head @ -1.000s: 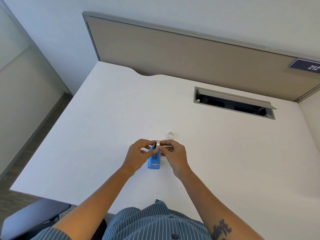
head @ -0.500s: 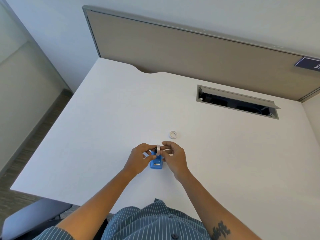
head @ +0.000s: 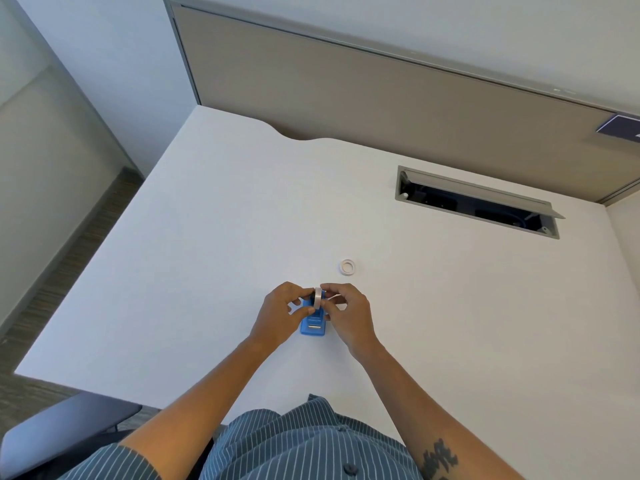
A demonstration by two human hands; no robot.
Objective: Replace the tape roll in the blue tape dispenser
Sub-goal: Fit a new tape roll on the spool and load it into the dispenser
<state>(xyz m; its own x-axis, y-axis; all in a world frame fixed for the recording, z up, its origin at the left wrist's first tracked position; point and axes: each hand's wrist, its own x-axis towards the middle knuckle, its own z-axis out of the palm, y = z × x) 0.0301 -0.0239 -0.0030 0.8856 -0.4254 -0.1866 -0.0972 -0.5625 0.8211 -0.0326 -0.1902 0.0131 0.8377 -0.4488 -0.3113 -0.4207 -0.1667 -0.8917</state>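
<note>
2 tape rolls [head: 317, 298] [head: 347, 266], 1 dispenser [head: 313, 325]

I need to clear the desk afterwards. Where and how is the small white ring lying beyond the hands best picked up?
The ring lies flat on the desk, hole up, apart from both hands. Probably best from straight above: one fingertip inside the hole, the thumb on the outer rim, pinching the wall. It sits low, so a side grip would likely just slide it.

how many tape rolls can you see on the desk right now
2. One tape roll stands on edge, pinched between the left hand and right hand over the blue dispenser. A second ring lies flat beyond them.
</note>
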